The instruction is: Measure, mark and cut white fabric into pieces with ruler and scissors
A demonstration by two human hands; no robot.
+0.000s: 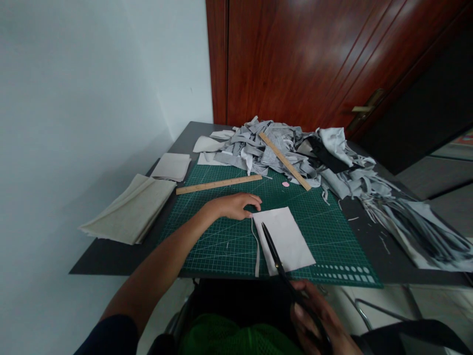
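A pale fabric piece (pixel 290 241), roughly rectangular, lies flat on the green cutting mat (pixel 218 241). A narrow fabric strip (pixel 257 254) runs down along its left side, a small gap between them lower down. My left hand (pixel 236 206) rests on the mat at the piece's upper left corner. Its thumb touches the strip's top end, and its fingers are apart and curved. My right hand (pixel 314 315) is wrapped round the handles of black scissors (pixel 275 254). Their blades look closed and lie over the fabric's left part, pointing away from me.
Wooden rulers (pixel 218 184) lie on the mat and against a heap of grey and white fabric scraps (pixel 254 143). Folded cloth (pixel 131 209) and a smaller fabric stack (pixel 171 166) sit at left. Long strips (pixel 424 227) hang over the right edge. A pink disc (pixel 286 184) lies on the mat.
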